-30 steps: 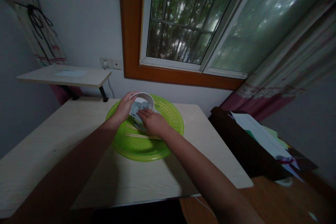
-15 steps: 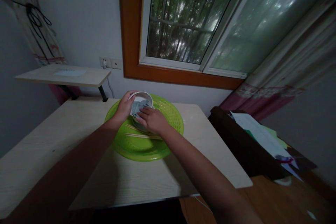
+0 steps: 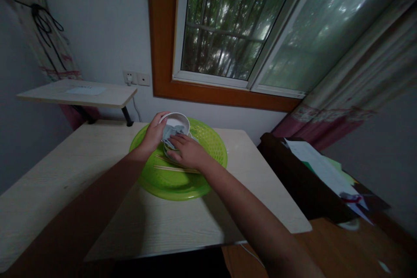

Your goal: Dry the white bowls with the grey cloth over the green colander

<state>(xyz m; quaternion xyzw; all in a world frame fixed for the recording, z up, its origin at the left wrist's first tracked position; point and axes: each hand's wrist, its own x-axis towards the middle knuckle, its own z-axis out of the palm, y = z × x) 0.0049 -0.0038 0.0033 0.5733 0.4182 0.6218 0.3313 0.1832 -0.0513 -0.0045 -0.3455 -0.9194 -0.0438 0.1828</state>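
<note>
My left hand (image 3: 155,132) grips a white bowl (image 3: 176,119) by its left rim. The bowl is tilted, with its opening toward me. A grey-blue cloth (image 3: 170,131) lies against the bowl's inside and near rim. My right hand (image 3: 185,150) presses on the cloth, its fingertips partly hidden in the folds. Beneath them another bowl shows in part, mostly covered by my right hand. Both hands are over a round green plastic basket (image 3: 182,193). Several wooden chopsticks (image 3: 172,168) lie in the basket, running under my right wrist.
The basket stands on a pale wooden table (image 3: 176,226) below a window (image 3: 228,30). A small raised shelf (image 3: 78,94) with a paper on it is at the back left. On the right, a dark brown piece of furniture (image 3: 293,182) bears papers (image 3: 316,163).
My right hand has shifted slightly up and left on the cloth. The bowl stays in my left hand in nearly the same place.
</note>
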